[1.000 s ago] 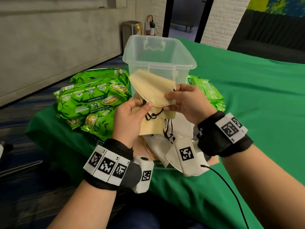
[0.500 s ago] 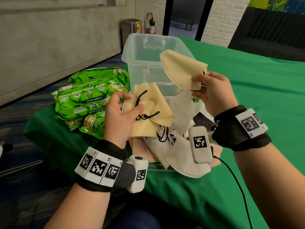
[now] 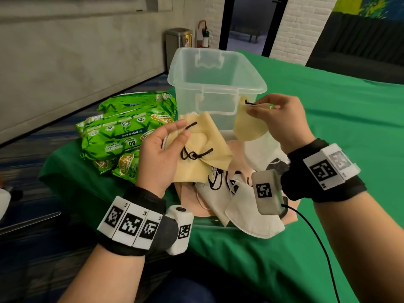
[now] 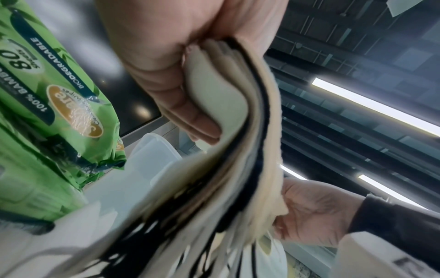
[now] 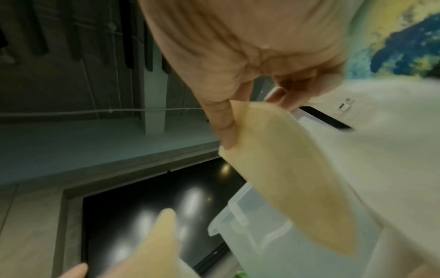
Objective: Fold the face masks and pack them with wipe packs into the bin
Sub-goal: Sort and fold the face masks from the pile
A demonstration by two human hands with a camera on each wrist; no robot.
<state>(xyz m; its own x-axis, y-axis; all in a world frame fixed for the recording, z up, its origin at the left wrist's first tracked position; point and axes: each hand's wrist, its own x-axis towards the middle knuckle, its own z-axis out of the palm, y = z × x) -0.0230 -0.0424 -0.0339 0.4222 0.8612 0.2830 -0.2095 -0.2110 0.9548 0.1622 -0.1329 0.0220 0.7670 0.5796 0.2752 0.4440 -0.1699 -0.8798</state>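
My left hand pinches a stack of cream face masks with black ear loops, held above the table's near edge; the stack's edges show in the left wrist view. My right hand pinches a single cream mask by its top corner, so it hangs beside the front wall of the clear plastic bin. That mask fills the right wrist view under my fingers. Green wipe packs lie stacked left of the bin.
A pile of white and pink masks lies on the green tablecloth below my hands. More green wipe packs show through the bin on its right. A black cable trails from my right wrist. The table's left edge drops to carpet.
My right hand pulled one cream mask off the stack, lifted it toward the bin's rim, then lowered it so it hangs by the bin's front. My left hand kept the remaining stack.
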